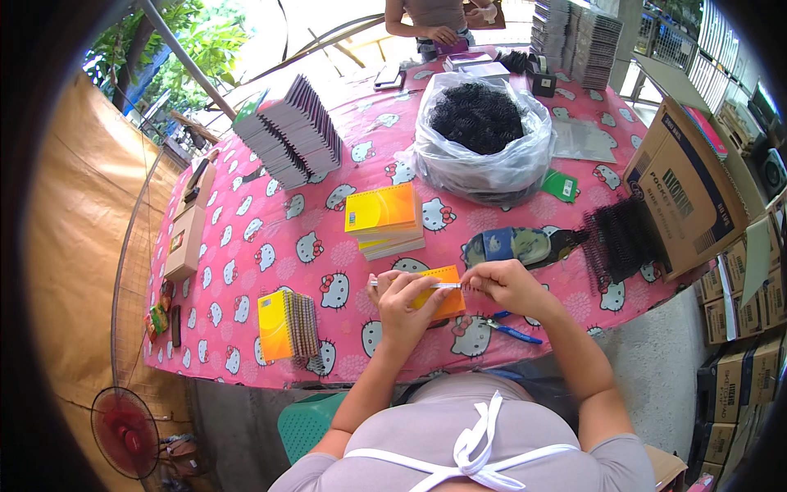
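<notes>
In the lower middle of the frame, the person's left hand (403,302) grips a yellow-orange notebook (449,308), thumb and fingers pressed on it near its pale upper edge. The right hand (510,287) is at the right end of that edge, thumb and fingertips drawn together; whether they pinch a coil there cannot be told (the spot is too small). Just below the right hand lie blue-handled pliers (516,333), and above it a camouflage-patterned pouch (510,245). All of this is on a pink patterned tablecloth (234,287). A stack of yellow notebooks (382,210) sits near the centre, and spiral-bound notebooks (283,330) stand at lower left. At upper centre, 1 clear plastic bag (492,182) holds black coils (477,117); more loose coils (616,243) lie at right, beside a cardboard box (682,197). At the top edge, a co-worker (430,12) stands behind the table.
</notes>
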{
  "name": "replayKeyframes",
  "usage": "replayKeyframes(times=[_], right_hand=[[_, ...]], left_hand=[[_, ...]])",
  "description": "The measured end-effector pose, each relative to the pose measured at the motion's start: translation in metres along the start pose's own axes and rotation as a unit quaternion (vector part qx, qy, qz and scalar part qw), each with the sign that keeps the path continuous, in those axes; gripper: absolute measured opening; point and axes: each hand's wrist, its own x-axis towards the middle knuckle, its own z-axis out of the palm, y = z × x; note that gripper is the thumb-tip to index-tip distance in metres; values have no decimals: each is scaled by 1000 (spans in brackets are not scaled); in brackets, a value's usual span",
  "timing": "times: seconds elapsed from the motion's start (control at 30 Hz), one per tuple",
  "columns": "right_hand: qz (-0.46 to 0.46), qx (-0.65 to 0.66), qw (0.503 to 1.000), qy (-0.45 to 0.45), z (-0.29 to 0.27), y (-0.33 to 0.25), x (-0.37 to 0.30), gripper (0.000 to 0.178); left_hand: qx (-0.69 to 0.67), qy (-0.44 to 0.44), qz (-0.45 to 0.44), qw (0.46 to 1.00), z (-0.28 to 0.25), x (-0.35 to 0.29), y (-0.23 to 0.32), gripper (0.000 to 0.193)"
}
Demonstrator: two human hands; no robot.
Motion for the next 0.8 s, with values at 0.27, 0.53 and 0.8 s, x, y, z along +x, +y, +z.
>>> replayKeyframes(times=[0.27, 0.53, 0.8], right_hand=[[-105, -258, 957, 79, 22, -23, -3, 17], [-138, -251, 944, 165, 33, -32, 4, 14], [-114, -302, 942, 91, 36, -31, 2, 19]], left_hand=[[7, -5, -12, 1000, 3, -7, -9, 22], [3, -9, -13, 1000, 4, -8, -12, 23], [-9, -1, -15, 1000, 5, -8, -11, 19]])
